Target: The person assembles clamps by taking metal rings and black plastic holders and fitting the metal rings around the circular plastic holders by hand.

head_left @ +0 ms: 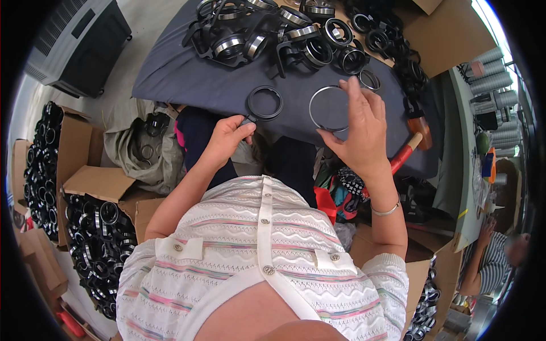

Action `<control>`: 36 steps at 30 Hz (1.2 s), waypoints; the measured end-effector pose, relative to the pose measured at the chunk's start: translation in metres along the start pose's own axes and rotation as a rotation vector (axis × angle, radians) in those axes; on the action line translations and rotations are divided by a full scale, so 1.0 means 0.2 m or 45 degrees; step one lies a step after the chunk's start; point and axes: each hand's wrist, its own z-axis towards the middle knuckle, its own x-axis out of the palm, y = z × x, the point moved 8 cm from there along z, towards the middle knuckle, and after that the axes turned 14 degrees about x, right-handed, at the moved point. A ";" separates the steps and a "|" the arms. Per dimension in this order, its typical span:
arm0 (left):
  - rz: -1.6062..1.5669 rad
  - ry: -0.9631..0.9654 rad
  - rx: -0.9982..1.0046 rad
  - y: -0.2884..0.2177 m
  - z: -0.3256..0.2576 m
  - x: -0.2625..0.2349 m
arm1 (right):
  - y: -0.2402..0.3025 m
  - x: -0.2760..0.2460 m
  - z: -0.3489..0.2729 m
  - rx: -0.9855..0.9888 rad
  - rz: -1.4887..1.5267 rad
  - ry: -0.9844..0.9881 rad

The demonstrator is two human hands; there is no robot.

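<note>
My left hand [232,136] pinches the short stem of a black plastic ring [266,118], which is held out over the near edge of the grey cloth-covered table [187,79]. To its right, my right hand [365,128] grips a thin silver metal ring [311,109] by its right side, thumb below and fingers above. The two rings are apart. Just beyond my right fingertips a smaller metal ring [369,79] lies on the cloth. Farther back, black ring-shaped parts with metal bands [230,46] are heaped across the table.
Boxes full of black rings [102,244] stand at my left, beside a cloth sack [136,148]. A red-handled tool [402,158] and an orange-brown block [420,133] are by the right edge. A grey cooler-like unit [79,45] stands far left; a person in stripes [492,264] is at right.
</note>
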 end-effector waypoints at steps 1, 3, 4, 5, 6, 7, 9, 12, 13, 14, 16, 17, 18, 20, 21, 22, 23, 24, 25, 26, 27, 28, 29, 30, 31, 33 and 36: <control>-0.011 0.009 0.007 0.00 0.00 0.00 | 0.04 0.00 -0.01 -0.103 -0.041 -0.046; 0.005 0.006 0.003 -0.01 0.01 0.00 | 0.07 0.00 -0.01 -0.205 -0.077 -0.090; 0.019 0.003 0.002 -0.01 0.01 0.00 | 0.08 0.00 -0.01 -0.244 -0.094 -0.130; 0.021 0.000 0.000 0.00 0.02 -0.01 | 0.09 -0.01 -0.01 -0.283 -0.110 -0.170; 0.017 0.014 0.005 0.00 0.02 -0.01 | 0.09 0.00 -0.01 -0.284 -0.109 -0.170; 0.011 0.029 0.011 0.01 0.03 0.00 | 0.10 0.00 -0.01 -0.311 -0.124 -0.195; 0.030 0.041 0.015 0.00 0.05 0.02 | 0.10 -0.02 -0.02 -0.332 -0.164 -0.225; 0.219 0.008 0.000 -0.06 0.03 0.03 | 0.08 -0.03 0.01 -0.086 -0.109 -0.012; 0.217 -0.004 0.017 -0.01 0.03 -0.01 | 0.03 0.02 0.03 -0.057 0.027 0.023; 0.165 -0.077 -0.031 -0.02 0.02 -0.01 | -0.04 0.09 0.04 0.041 0.096 0.082; 0.160 -0.034 0.013 -0.03 0.03 -0.02 | -0.17 0.20 0.04 0.181 0.137 0.127; 0.100 -0.033 0.011 0.01 0.03 -0.02 | -0.25 0.26 0.02 0.260 0.127 0.174; 0.054 -0.061 0.005 0.02 0.04 -0.03 | -0.31 0.32 -0.01 0.360 0.118 0.232; 0.008 -0.012 0.023 0.05 0.03 -0.04 | -0.37 0.37 -0.05 0.508 0.076 0.363; -0.025 -0.006 0.019 0.05 0.03 -0.03 | -0.38 0.40 -0.09 0.534 0.023 0.400; -0.028 0.003 0.027 0.04 0.03 -0.02 | -0.40 0.43 -0.11 0.560 -0.028 0.440; -0.010 -0.016 0.017 0.02 0.02 -0.02 | -0.42 0.45 -0.11 0.571 -0.064 0.452; 0.014 -0.037 0.003 0.02 0.02 -0.02 | -0.42 0.45 -0.11 0.574 -0.063 0.447; 0.018 -0.033 0.002 0.01 0.02 -0.02 | -0.42 0.45 -0.10 0.553 -0.089 0.477; 0.023 -0.040 0.015 0.01 0.02 -0.01 | -0.41 0.45 -0.09 0.532 -0.114 0.508; 0.025 -0.050 0.029 0.00 0.03 -0.02 | -0.42 0.45 -0.08 0.533 -0.114 0.506; 0.026 -0.048 0.029 0.00 0.03 -0.01 | -0.41 0.45 -0.07 0.505 -0.133 0.527; 0.022 -0.044 0.031 -0.01 0.03 -0.01 | -0.40 0.45 -0.07 0.477 -0.151 0.547; 0.015 -0.041 0.035 -0.02 0.03 -0.01 | -0.40 0.45 -0.06 0.477 -0.153 0.545; 0.015 -0.039 0.038 -0.01 0.03 -0.01 | -0.40 0.45 -0.06 0.472 -0.174 0.569; 0.027 -0.031 0.032 0.01 0.03 -0.02 | -0.39 0.45 -0.05 0.468 -0.198 0.589; 0.039 -0.018 0.035 0.01 0.03 -0.02 | -0.38 0.45 -0.06 0.456 -0.226 0.629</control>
